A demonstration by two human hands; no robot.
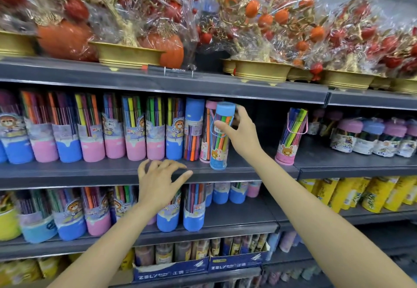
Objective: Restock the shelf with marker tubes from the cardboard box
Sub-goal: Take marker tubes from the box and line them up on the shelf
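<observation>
Dark grey store shelving ran across the view, gold-potted fruit ornaments (259,28) wrapped in cellophane on top. On the middle shelf (90,170) a row of marker tubes (112,129) stood upright. The right hand (242,132) gripped a blue-capped marker tube (220,136), its base on the shelf's front edge, likely to extend that row. The left hand (158,181) hovered by the edge, fingers loosely spread, holding nothing. No cardboard box showed.
</observation>
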